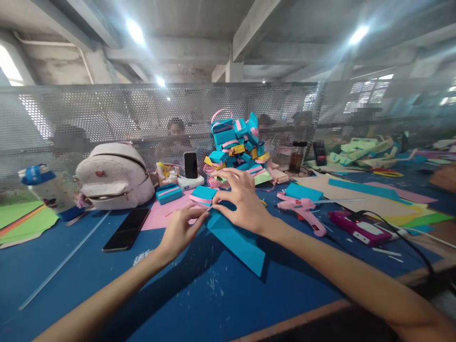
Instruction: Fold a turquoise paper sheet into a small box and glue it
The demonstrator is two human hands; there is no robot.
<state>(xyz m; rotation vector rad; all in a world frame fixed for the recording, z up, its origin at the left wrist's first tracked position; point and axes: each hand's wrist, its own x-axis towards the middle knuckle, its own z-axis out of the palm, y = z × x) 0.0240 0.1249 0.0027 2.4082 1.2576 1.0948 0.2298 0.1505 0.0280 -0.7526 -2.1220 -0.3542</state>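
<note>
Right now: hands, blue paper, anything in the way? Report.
Left hand, right hand: fingertips close together, exact grip unclear. Blue paper: partly hidden by right hand. Pink glue gun: right of paper, not touching it.

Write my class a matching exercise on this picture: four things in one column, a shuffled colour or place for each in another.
Things
1. Backpack
2. Glue gun
3. Phone lying flat
4. Blue paper in the foreground

Colours or places
A. pink
B. black
C. at the person's two hands
D. whitish

Pairs: 1-D, 2-A, 3-B, 4-C
</note>
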